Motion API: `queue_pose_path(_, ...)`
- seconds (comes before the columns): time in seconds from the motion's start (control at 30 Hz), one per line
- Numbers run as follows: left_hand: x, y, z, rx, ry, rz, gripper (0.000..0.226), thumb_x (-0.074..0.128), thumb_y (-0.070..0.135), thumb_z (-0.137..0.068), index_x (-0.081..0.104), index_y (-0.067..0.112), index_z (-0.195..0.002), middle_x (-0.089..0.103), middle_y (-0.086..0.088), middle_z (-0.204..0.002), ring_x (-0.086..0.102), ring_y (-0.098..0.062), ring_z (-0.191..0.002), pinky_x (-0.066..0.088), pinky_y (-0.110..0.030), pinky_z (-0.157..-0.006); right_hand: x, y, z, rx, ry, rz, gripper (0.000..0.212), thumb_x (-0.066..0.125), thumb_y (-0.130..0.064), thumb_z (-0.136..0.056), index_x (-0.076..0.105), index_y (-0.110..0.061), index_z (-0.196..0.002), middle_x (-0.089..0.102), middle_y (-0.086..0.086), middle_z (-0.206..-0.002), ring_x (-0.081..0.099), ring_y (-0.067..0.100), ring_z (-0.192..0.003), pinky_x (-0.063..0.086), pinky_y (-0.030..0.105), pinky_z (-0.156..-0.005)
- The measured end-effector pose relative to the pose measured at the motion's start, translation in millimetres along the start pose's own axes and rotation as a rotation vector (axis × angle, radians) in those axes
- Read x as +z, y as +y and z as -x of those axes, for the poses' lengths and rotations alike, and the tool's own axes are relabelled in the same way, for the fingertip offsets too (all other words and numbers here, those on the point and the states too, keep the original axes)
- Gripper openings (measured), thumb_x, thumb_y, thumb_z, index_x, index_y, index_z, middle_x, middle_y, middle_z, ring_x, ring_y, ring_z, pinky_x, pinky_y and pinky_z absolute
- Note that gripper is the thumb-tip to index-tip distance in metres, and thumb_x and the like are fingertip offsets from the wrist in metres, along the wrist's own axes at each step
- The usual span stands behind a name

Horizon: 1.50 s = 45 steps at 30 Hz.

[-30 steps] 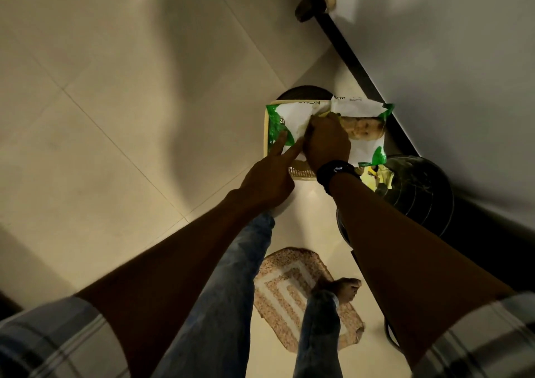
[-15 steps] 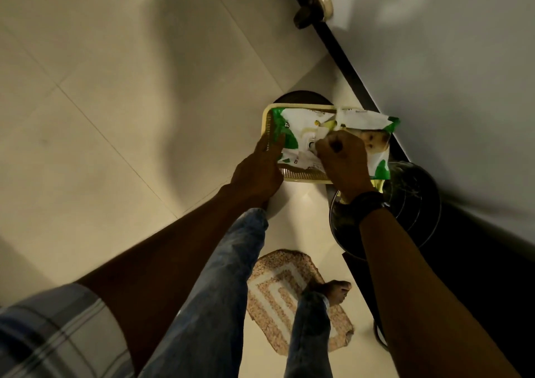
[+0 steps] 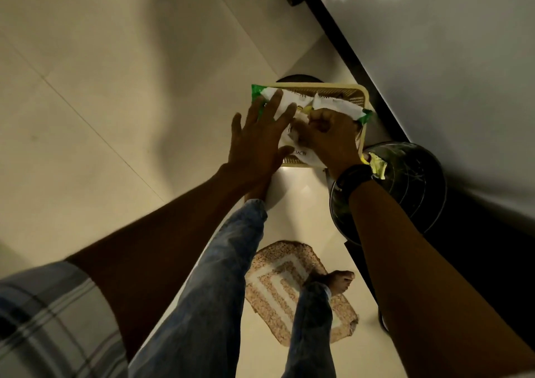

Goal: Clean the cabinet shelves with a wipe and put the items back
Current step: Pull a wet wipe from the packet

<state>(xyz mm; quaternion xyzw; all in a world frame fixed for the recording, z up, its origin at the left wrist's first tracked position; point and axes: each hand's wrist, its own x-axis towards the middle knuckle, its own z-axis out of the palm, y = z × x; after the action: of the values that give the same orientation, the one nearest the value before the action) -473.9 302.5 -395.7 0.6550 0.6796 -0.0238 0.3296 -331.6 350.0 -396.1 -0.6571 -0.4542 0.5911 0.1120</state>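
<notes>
A white and green pack of wet wipes [image 3: 346,108] lies in a tan plastic basket [image 3: 359,94] on a white surface. My left hand [image 3: 260,134] lies flat on the pack's left half with its fingers spread and straight. My right hand [image 3: 330,134] is curled into a fist at the middle of the pack and pinches a crumpled white wipe [image 3: 292,130] at the pack's opening. A dark watch sits on my right wrist.
A dark round bin [image 3: 405,186] with a yellow-green scrap at its rim stands right of the basket. A black strip and a white door or wall run along the right. A patterned mat [image 3: 286,285] lies on the tiled floor by my feet.
My left hand has moved from the pack's left edge onto its top and spread flat. My right fist has drawn white wipe material out of the pack's middle.
</notes>
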Motion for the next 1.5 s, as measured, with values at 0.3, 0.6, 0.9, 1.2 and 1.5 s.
queue_pose_path(0.3,6.9,-0.5,-1.6,-0.032,-0.001,0.053,0.075,0.060,0.046,-0.084,0.029,0.016,-0.145,0.013,-0.013,-0.157,0.011,-0.037,-0.143,0.025,-0.062,-0.108,-18.5,1.0,11.5,0.193,0.142,-0.522,0.016,0.049,-0.011,-0.093,0.060,-0.017,-0.104,0.064,0.012,-0.116,0.064,0.027,-0.105,0.058,0.038,-0.084)
queue_pose_path(0.6,5.1,-4.1,2.4,-0.008,-0.029,0.093,0.081,0.051,0.054,-0.081,0.024,0.014,-0.147,0.011,-0.015,-0.157,0.011,-0.040,-0.143,0.024,-0.061,-0.109,-25.9,6.2,19.0,0.225,0.201,-0.664,0.033,0.051,-0.010,-0.093,0.048,-0.002,-0.124,0.057,0.018,-0.128,0.060,0.033,-0.112,0.058,0.041,-0.082)
queue_pose_path(0.9,-36.9,26.1,38.2,-0.065,0.027,0.486,0.054,0.048,0.010,-0.093,0.030,0.010,-0.144,0.029,-0.014,-0.152,0.026,-0.030,-0.139,0.027,-0.042,-0.114,-37.9,-21.8,82.0,0.195,0.131,-0.703,0.030,0.048,0.000,-0.094,0.051,-0.007,-0.123,0.057,0.015,-0.127,0.061,0.026,-0.109,0.059,0.031,-0.079)
queue_pose_path(1.2,-152.5,114.5,141.8,-0.247,-0.221,1.151,0.037,0.065,0.010,-0.086,0.056,0.003,-0.121,0.065,0.000,-0.096,0.065,0.000,-0.071,0.053,-0.012,-0.059,-55.3,-80.2,225.5,0.128,0.153,-0.591,0.016,0.057,-0.003,-0.091,0.062,-0.003,-0.106,0.068,0.012,-0.098,0.066,0.019,-0.084,0.057,0.026,-0.066)
queue_pose_path(1.5,-159.2,186.7,239.6,-0.099,-0.091,1.009,0.033,0.066,-0.012,-0.076,0.063,-0.006,-0.108,0.064,-0.009,-0.089,0.061,-0.009,-0.077,0.053,-0.016,-0.063,-111.6,-52.6,356.5,-0.033,0.280,-0.564,0.022,0.059,0.000,-0.089,0.062,0.001,-0.111,0.062,0.031,-0.114,0.064,0.035,-0.104,0.052,0.054,-0.092)
